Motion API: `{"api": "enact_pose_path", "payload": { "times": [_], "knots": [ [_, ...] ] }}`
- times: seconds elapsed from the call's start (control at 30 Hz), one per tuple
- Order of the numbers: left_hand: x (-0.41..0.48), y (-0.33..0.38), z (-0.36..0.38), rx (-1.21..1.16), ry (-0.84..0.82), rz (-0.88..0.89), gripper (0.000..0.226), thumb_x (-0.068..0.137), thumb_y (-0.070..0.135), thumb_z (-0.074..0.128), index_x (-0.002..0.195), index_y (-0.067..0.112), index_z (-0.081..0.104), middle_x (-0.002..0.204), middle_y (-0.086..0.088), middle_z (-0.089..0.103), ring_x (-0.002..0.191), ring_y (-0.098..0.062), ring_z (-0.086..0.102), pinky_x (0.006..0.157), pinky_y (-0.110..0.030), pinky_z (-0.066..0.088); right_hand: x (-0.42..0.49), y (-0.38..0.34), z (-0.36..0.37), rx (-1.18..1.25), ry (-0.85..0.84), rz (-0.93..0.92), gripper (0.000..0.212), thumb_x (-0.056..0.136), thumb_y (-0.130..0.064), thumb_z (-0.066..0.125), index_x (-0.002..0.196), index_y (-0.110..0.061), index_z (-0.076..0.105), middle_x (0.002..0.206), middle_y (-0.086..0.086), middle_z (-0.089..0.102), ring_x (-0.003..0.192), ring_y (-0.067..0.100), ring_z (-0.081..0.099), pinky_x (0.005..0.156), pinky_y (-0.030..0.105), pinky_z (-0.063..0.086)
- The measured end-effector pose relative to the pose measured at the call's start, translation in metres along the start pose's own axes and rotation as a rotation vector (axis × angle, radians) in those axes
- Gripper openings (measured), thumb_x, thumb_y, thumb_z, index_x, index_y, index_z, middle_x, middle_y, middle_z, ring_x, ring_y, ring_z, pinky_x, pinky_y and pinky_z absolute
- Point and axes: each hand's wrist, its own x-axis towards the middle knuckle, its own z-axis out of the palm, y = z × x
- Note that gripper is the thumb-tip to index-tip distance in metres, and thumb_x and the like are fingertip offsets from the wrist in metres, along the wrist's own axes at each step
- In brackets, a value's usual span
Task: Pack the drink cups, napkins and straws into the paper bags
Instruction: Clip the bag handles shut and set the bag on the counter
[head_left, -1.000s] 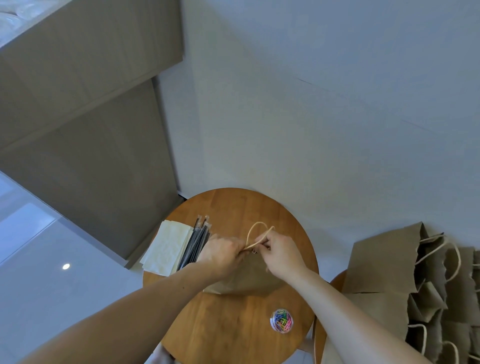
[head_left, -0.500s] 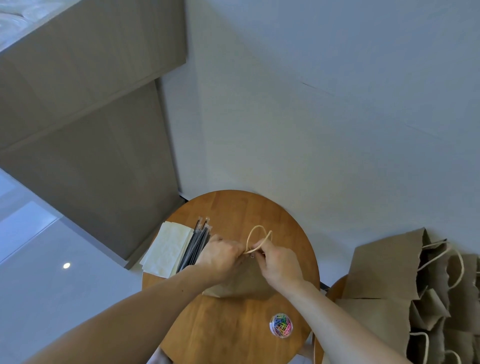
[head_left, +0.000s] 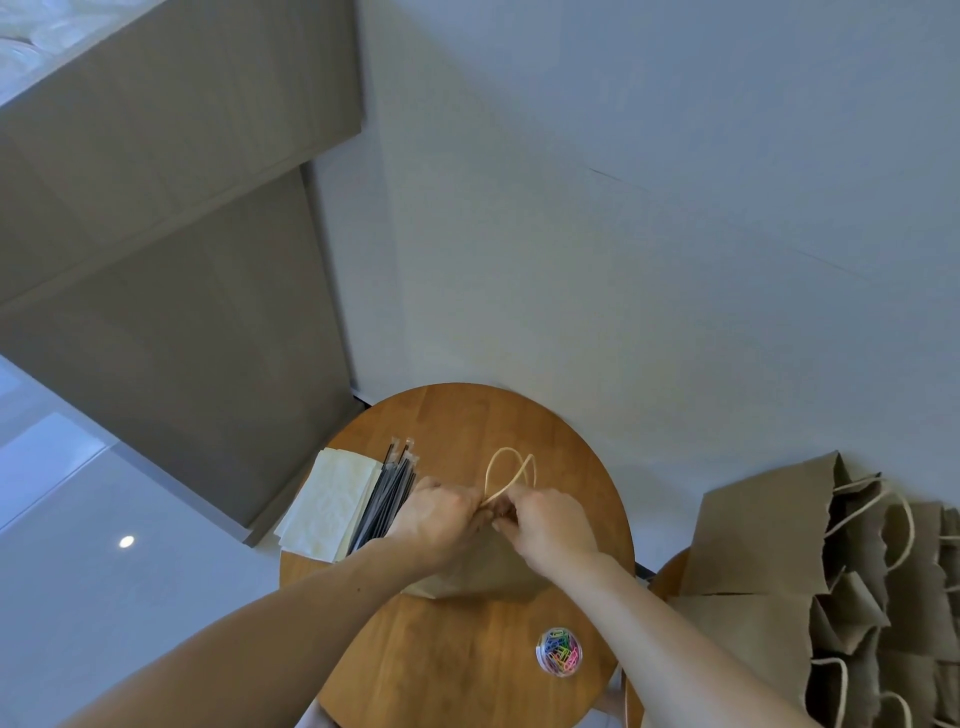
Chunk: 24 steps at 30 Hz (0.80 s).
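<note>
Left hand (head_left: 441, 519) and right hand (head_left: 550, 525) are knuckle to knuckle, fingers curled, both pinching the top edge of the paper bag (head_left: 483, 579) right where its cord handles (head_left: 506, 470) loop up, bag sitting mid tabletop (head_left: 467, 421). Just left of the left hand lie the black straws (head_left: 387, 496), napkins (head_left: 330, 506) right beside them at the tabletop edge. Tub of coloured paper clips (head_left: 559, 651) sits near the right forearm, and a pile of other bags (head_left: 763, 545) is off to the right.

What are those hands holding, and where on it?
The left hand and right hand both pinch the paper bag at its top edge, by the cord handles.
</note>
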Motion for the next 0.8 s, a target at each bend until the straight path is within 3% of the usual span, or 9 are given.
{"api": "enact_pose_path", "payload": {
  "times": [0.17,0.4,0.47,0.57,0.63,0.7,0.8],
  "knots": [
    [-0.004,0.001,0.003,0.043,0.018,0.008,0.028,0.103,0.034,0.040,0.092,0.018,0.061,0.087,-0.001,0.070,0.080,-0.022,0.062,0.090,-0.029,0.035,0.004,-0.006,-0.002,-0.082,-0.069,0.019,0.023,0.097,-0.040,0.054,0.109,-0.025,0.065,0.098,0.000,0.070,0.092,0.024,0.064,0.074,0.034,0.051],
    [-0.007,0.002,0.004,0.118,0.039,0.021,0.030,0.102,0.037,0.041,0.092,0.019,0.063,0.088,0.000,0.070,0.080,-0.020,0.063,0.095,-0.031,0.036,0.000,-0.012,-0.005,-0.152,-0.093,-0.002,0.021,0.099,-0.036,0.052,0.108,-0.023,0.065,0.099,0.002,0.069,0.090,0.026,0.065,0.071,0.033,0.049],
    [-0.006,0.003,0.000,0.095,0.054,0.013,0.028,0.100,0.038,0.045,0.085,0.021,0.060,0.083,0.001,0.069,0.077,-0.020,0.062,0.086,-0.030,0.040,-0.004,-0.010,-0.005,-0.123,-0.048,-0.035,0.021,0.098,-0.036,0.052,0.110,-0.023,0.064,0.103,-0.001,0.068,0.091,0.023,0.065,0.073,0.035,0.052],
    [-0.007,0.004,-0.011,0.021,0.096,0.011,0.019,0.092,0.041,0.053,0.080,0.027,0.050,0.074,0.009,0.056,0.071,-0.015,0.054,0.079,-0.030,0.044,-0.018,0.001,-0.005,0.145,0.167,-0.169,0.023,0.095,-0.035,0.058,0.114,-0.025,0.067,0.112,-0.009,0.066,0.096,0.011,0.065,0.078,0.032,0.055],
    [-0.012,-0.003,-0.015,-0.047,0.124,-0.008,0.018,0.085,0.045,0.061,0.095,0.032,0.054,0.088,0.015,0.056,0.085,-0.009,0.053,0.084,-0.029,0.046,-0.032,0.017,-0.005,0.230,0.380,-0.232,0.024,0.092,-0.038,0.061,0.108,-0.022,0.069,0.108,-0.012,0.066,0.089,0.004,0.064,0.068,0.026,0.057],
    [-0.021,-0.018,-0.013,-0.110,0.112,-0.088,0.053,0.078,0.047,0.069,0.126,0.033,0.051,0.117,0.017,0.055,0.109,-0.007,0.052,0.095,-0.028,0.045,-0.043,0.037,-0.006,0.224,0.482,-0.141,0.034,0.088,-0.052,0.061,0.112,-0.027,0.064,0.111,-0.017,0.061,0.092,-0.002,0.060,0.067,0.019,0.056],
    [-0.034,-0.040,-0.009,-0.264,0.059,-0.290,0.075,0.073,0.042,0.078,0.139,0.035,0.042,0.125,0.020,0.048,0.115,-0.006,0.051,0.091,-0.020,0.044,-0.054,0.065,0.001,0.294,0.298,0.100,0.071,0.075,-0.069,0.064,0.136,-0.041,0.040,0.133,-0.028,0.041,0.111,-0.008,0.044,0.088,0.020,0.047]
  ]
}}
